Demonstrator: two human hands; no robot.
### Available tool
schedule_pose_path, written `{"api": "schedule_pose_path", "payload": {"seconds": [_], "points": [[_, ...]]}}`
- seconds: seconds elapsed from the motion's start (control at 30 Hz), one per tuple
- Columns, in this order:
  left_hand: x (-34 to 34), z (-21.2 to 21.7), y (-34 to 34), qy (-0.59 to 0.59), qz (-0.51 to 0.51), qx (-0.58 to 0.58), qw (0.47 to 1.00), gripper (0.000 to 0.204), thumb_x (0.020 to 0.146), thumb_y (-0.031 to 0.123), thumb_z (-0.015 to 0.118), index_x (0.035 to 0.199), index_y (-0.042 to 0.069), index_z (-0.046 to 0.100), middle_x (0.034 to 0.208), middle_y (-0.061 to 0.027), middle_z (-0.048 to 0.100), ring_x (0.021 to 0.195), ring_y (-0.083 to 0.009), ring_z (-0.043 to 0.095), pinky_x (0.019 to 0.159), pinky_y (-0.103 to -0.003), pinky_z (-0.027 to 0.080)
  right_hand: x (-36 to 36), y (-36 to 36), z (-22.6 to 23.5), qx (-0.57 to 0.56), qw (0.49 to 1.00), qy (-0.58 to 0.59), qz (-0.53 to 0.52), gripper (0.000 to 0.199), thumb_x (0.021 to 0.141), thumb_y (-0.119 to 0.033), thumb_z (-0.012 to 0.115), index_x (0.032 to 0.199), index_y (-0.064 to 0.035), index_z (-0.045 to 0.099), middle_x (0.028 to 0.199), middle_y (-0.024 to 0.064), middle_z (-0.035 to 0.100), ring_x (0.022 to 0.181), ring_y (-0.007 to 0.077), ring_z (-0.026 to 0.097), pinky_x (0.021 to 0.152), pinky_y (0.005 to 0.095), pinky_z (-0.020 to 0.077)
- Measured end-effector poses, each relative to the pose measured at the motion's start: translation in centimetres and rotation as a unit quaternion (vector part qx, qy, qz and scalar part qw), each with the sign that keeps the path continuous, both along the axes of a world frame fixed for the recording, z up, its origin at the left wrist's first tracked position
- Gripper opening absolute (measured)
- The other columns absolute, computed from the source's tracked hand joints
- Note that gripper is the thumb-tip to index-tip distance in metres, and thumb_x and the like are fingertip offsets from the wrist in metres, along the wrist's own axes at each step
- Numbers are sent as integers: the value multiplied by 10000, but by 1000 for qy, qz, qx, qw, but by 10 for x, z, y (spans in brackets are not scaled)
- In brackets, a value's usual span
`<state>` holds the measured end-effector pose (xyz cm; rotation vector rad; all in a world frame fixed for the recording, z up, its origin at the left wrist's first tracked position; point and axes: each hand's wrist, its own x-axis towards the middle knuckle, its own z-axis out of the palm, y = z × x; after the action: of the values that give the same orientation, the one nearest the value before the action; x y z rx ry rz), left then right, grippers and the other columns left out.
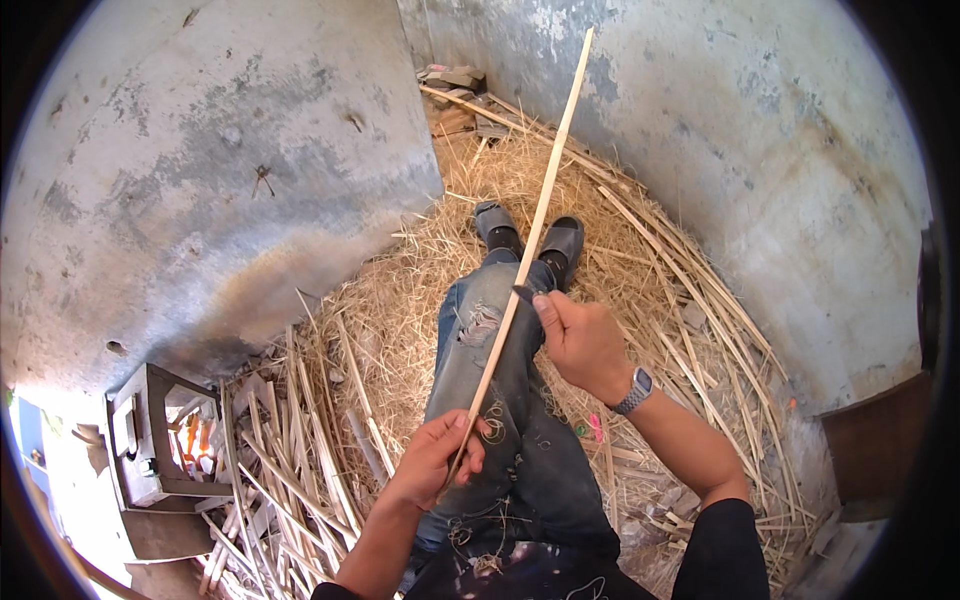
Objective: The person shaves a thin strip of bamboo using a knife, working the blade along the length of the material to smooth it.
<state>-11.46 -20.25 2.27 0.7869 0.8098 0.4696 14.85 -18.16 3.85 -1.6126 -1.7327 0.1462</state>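
Note:
A long, pale wooden strip, perhaps split bamboo, slants from my lap up past my feet. My left hand is closed around its lower end, above my thigh. In my right fist is a knife, its handle mostly hidden by the fingers. The short dark blade lies against the strip near my knees. Thin curled shavings hang by the left hand and on my jeans.
Loose straw-like shavings cover the floor around my sandals. Several long strips lie along the curved wall at right, and more strips are heaped at left. A metal frame box stands at far left.

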Motion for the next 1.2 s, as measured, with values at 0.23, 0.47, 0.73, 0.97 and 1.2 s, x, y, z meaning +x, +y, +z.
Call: {"api": "schedule_pose_path", "payload": {"seconds": [0.23,0.47,0.73,0.97,1.2], "points": [[5,-7,4,-7,35,57,998,412,1176,378,391,1217,20,590,827,-161,756,480,-84,529,456,-203,403,-35,-42,-4,-47,993,-39,103,366,1077,-293,590,770,-94,572,578,156,602,507,380,630,458,493,468],[12,-13,2,32,28,94,995,388,1180,332,393,1212,19,620,915,-161,776,466,-87,531,448,-200,411,-43,-57,-3,-83,989,-30,117,362,1066,-349,612,798,-105,603,572,136,604,492,366,630,445,484,468],[19,-2,0,34,14,134,990,397,1171,327,425,1261,-4,625,1092,-201,794,487,-98,577,472,-207,436,-19,-23,27,-119,951,275,72,260,1007,-250,726,899,-22,665,617,21,527,557,87,465,516,303,366],[19,12,-17,87,26,222,971,420,1174,337,419,1249,-8,646,925,-124,778,542,-73,569,531,-225,455,-4,-2,22,-56,941,328,67,224,970,-206,776,912,-11,683,621,-46,511,578,42,444,515,276,349],[-7,-9,-23,207,13,291,934,432,1175,374,404,985,38,599,627,6,554,534,-72,499,520,-237,394,-13,3,30,-19,975,220,22,200,1055,-202,667,983,-16,649,595,54,544,523,144,534,504,349,383]]}}
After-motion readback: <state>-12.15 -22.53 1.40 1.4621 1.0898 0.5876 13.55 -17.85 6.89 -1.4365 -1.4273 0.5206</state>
